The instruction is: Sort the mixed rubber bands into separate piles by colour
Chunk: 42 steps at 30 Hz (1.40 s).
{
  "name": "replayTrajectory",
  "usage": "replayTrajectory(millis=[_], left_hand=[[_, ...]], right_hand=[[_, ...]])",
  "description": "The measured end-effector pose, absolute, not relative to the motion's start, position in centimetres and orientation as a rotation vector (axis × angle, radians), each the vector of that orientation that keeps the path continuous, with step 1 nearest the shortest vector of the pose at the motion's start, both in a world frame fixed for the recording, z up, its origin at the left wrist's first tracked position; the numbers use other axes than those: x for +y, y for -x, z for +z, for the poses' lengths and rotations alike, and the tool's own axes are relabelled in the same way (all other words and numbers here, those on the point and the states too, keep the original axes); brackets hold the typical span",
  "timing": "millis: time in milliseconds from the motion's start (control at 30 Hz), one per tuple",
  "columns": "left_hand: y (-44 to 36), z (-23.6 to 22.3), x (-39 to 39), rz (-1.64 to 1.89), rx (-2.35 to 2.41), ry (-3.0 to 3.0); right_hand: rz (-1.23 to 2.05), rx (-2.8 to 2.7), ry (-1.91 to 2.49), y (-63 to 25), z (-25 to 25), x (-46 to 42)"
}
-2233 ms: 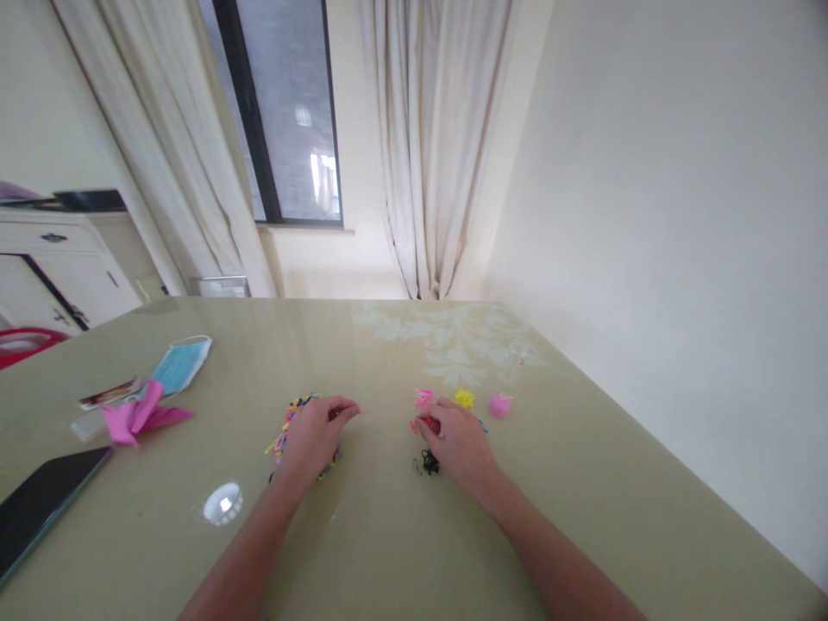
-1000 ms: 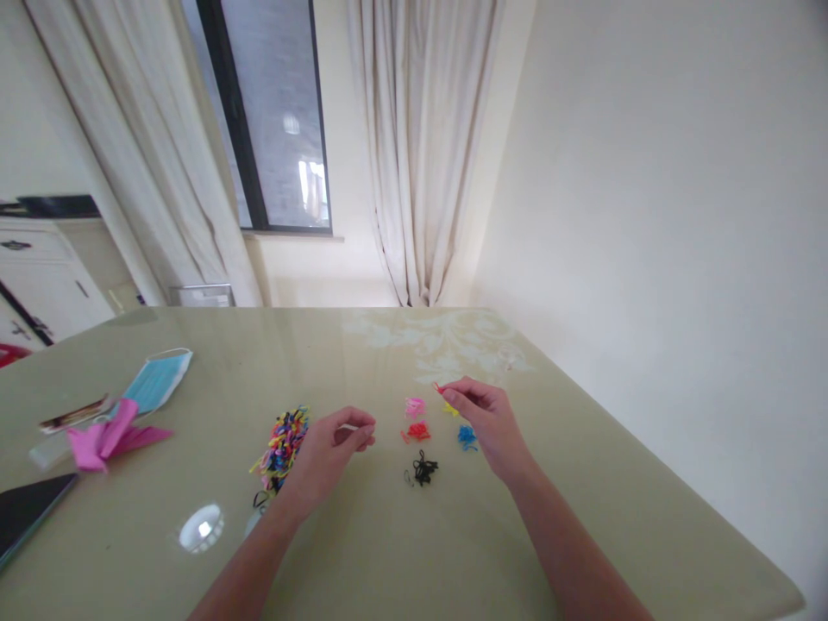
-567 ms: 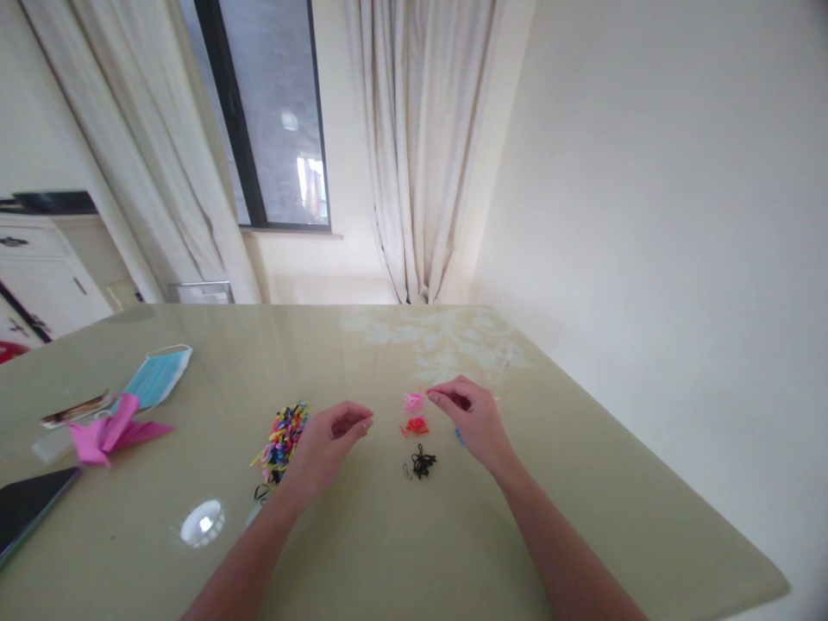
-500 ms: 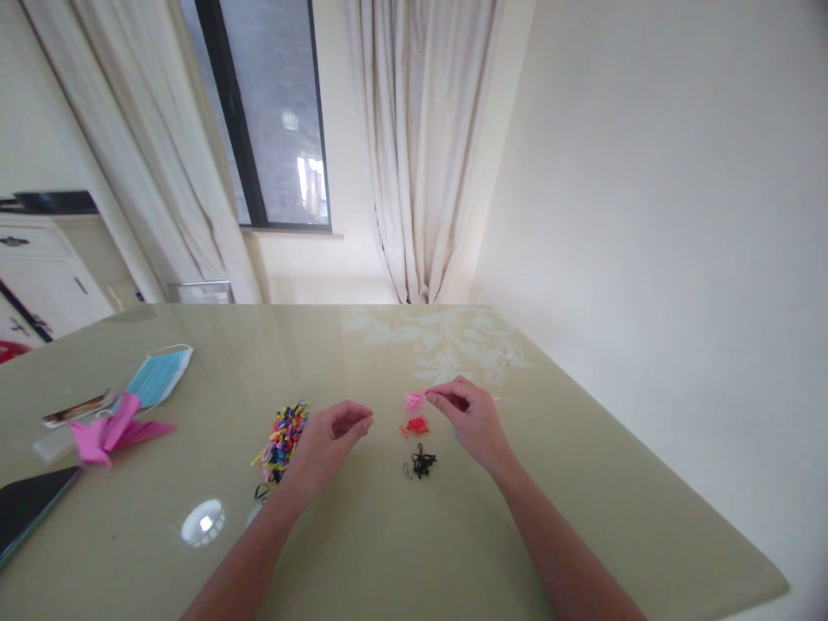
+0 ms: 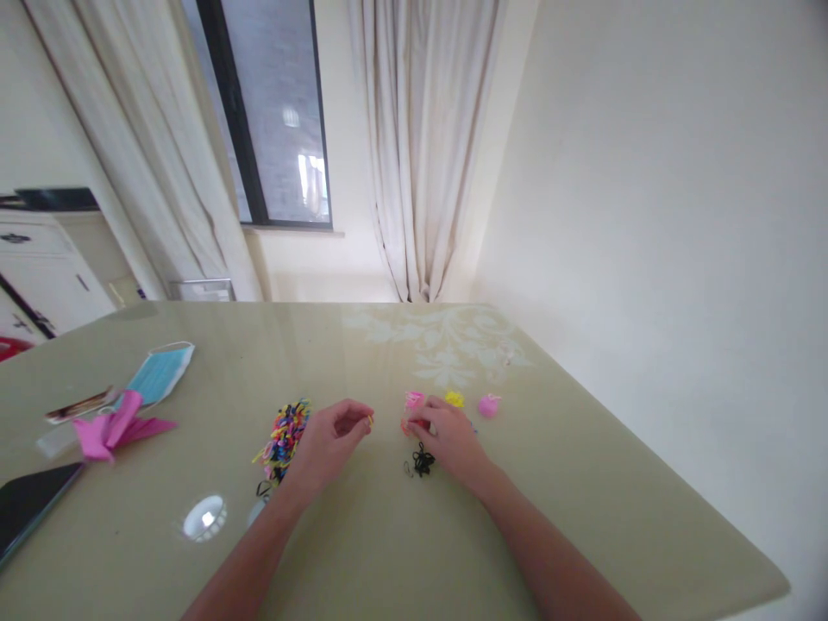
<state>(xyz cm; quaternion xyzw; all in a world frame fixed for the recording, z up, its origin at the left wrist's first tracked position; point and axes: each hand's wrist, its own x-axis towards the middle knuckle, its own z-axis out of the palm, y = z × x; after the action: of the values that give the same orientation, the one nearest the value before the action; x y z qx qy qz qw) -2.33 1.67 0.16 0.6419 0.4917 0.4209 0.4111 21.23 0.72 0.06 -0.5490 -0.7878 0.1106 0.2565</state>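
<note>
My left hand (image 5: 333,440) is pinched shut beside a heap of mixed-colour small rubber bands (image 5: 288,435), with a bit of yellow band showing at its fingertips. My right hand (image 5: 456,442) has thumb and fingers closed down at a small pile of red rubber bands (image 5: 406,424), covering part of it; whether a band is between the fingertips is hidden. Behind that hand lie pink bands (image 5: 414,399), yellow bands (image 5: 454,398) and a brighter pink bunch (image 5: 489,405). Black rubber bands (image 5: 423,461) sit just in front of it.
At the left of the glossy table (image 5: 362,552) are a pink folded-paper piece (image 5: 116,429), a blue face mask (image 5: 159,373) and a dark phone-like device (image 5: 35,504). A round bright reflection shows nearby. A wall runs along the table's right side.
My right hand has come down and left, from beside the pink pile to the red one, uncovering the yellow and brighter pink piles. My left hand has hardly moved.
</note>
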Motion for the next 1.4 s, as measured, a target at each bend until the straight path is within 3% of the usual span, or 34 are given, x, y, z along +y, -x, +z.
replayTrajectory(millis=[367, 667, 1067, 1233, 1400], left_hand=[[1.9, 0.1, 1.5, 1.046, 1.202, -1.506], [0.1, -0.9, 0.8, 1.05, 1.013, -1.399], [-0.6, -0.3, 0.3, 1.028, 1.061, -1.432], [2.3, 0.4, 0.5, 0.939, 1.595, -1.921], [6.2, 0.1, 0.8, 0.354, 2.306, -2.269]], right_hand=[[0.231, -2.189, 1.529, -21.3, 0.1, 0.6], [0.692, -1.882, 1.182, -20.5, 1.1, 0.0], [0.814, -1.797, 1.11, -20.5, 0.6, 0.2], [0.797, -1.685, 1.208, -22.8, 1.2, 1.3], [0.551, -1.614, 1.366, -27.2, 1.8, 2.8]])
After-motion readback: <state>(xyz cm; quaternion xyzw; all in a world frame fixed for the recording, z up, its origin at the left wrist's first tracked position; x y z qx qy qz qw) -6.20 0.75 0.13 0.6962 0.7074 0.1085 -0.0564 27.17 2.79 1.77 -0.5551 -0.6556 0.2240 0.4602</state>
